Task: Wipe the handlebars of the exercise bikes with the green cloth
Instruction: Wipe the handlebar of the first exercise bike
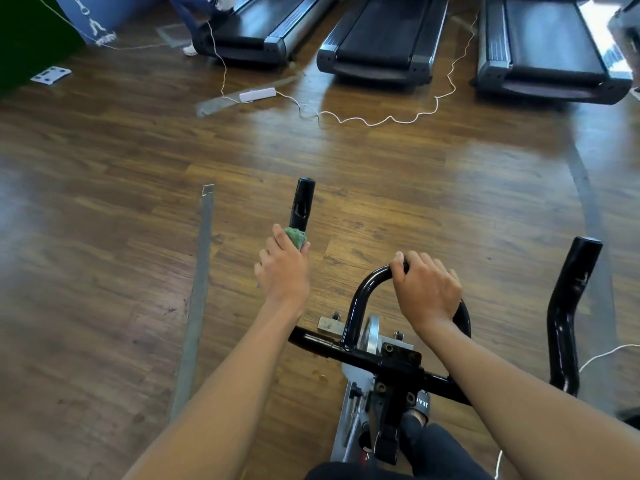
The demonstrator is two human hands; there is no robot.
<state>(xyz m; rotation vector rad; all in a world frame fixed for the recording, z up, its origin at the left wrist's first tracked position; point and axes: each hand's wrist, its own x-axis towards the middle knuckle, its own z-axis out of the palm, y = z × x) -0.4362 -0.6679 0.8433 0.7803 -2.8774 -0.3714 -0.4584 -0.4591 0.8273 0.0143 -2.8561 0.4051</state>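
Gripping the cloth (296, 238) in the left hand (284, 271), fingers curled round the left bar (302, 204) at its lower part; green wad pokes out between thumb and fingers, pressed on the bar. Bar's open tip points up and away, bare above the hand

Right hand (427, 289) clenched over the top of the centre loop (363, 299), thumb hooked round the front, knuckles up. No cloth in it

Right bar (568, 317) stands well apart to the right, untouched, glossy black, bent mid-length. Crossbar (346, 351) ties loop and side bars together, clamp block in the middle, flywheel and frame below

Both forearms bare, reaching in from the bottom edge. Dark trouser leg and slipper visible under the crossbar

Floor (104, 237) is dark wood plank with grey tape strips. Three treadmills (384, 39) lined up at the far end, white cable (381, 119) snaking across the floor in front of them to a power strip (258, 94). Another person's leg partly seen beside the leftmost treadmill
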